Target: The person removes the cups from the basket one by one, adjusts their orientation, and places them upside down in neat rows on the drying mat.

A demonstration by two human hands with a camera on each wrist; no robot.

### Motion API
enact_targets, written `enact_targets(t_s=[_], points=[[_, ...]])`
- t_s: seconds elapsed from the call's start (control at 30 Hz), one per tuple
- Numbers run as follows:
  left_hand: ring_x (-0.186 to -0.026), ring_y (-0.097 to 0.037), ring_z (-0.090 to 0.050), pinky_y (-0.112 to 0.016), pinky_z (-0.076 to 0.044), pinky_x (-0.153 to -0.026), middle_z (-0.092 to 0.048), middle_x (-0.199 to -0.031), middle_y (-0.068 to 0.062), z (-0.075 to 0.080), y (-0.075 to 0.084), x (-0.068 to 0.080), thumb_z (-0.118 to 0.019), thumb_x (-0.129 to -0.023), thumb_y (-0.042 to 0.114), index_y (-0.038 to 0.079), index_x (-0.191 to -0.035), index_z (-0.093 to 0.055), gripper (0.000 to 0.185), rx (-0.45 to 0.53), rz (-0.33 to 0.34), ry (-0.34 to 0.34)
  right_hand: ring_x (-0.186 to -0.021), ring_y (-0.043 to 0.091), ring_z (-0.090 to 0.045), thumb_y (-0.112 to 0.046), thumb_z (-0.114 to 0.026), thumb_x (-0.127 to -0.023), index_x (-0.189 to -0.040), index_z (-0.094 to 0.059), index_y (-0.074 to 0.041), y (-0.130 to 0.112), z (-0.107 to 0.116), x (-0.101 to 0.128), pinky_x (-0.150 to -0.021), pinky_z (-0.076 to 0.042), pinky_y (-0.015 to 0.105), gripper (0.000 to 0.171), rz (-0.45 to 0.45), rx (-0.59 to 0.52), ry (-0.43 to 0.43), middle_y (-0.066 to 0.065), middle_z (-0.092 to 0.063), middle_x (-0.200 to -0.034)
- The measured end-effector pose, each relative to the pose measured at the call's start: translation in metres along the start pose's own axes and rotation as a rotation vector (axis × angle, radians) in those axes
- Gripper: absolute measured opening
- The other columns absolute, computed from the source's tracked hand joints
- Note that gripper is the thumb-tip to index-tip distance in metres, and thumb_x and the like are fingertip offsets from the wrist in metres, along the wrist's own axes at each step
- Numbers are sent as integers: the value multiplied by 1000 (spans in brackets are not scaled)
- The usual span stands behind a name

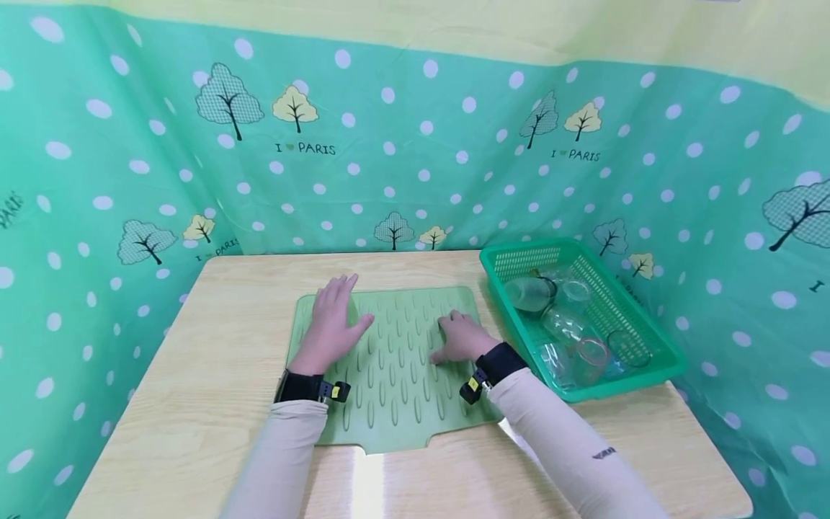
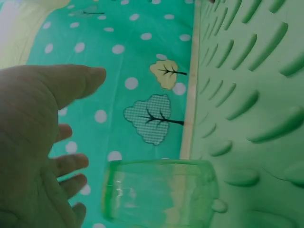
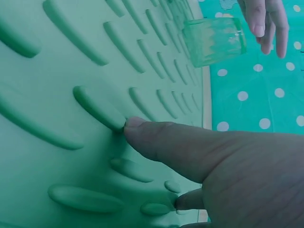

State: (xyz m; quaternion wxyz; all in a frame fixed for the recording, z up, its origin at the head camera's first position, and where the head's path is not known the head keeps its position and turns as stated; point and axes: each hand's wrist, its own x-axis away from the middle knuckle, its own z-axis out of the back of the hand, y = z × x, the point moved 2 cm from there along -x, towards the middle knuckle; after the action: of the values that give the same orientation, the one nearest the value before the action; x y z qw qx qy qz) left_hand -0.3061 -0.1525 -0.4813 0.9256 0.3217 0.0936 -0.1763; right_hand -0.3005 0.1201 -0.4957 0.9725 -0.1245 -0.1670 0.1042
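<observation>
A pale green mat [image 1: 398, 425] with raised oval ridges lies on the table. A green see-through glass [image 2: 161, 192] stands on its far left part, also seen in the right wrist view as the glass [image 3: 213, 42]. My left hand [image 1: 331, 328] is beside this glass, thumb spread away from straight fingers; in the left wrist view a gap shows between palm and glass. At the mat's right side my right hand [image 1: 462, 339] reaches down, fingers loosely bent, thumb tip [image 3: 135, 122] against a ridge. Nothing shows in its grasp.
To the right stands a green plastic basket [image 1: 671, 364] with several clear glasses [image 1: 564, 324] lying and standing inside. The pale wooden table [image 1: 194, 346] extends around the mat. A green dotted curtain [image 1: 363, 187] hangs behind and along both sides.
</observation>
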Motion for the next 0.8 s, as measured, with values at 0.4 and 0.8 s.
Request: enact_targets(t_s=[0.4, 0.8], points=[[-158, -36, -10, -66, -14, -124, -14, -172, -12, 3, 16, 9, -67, -95, 58, 18, -165, -28, 90, -19, -73, -81, -151, 44, -30, -37, -74, -95, -161, -31, -2, -3, 0, -5, -124, -28, 56, 87, 122, 47, 305, 27, -29, -164], [-158, -37, -8, -73, -19, -119, -10, -173, -7, 1, 14, 10, -62, -93, 68, 25, -166, -23, 93, 26, -75, -125, -152, 43, -29, -39, -74, -95, -163, -27, -5, -11, 25, 4, -125, -25, 54, 90, 149, 27, 386, 24, -25, -167]])
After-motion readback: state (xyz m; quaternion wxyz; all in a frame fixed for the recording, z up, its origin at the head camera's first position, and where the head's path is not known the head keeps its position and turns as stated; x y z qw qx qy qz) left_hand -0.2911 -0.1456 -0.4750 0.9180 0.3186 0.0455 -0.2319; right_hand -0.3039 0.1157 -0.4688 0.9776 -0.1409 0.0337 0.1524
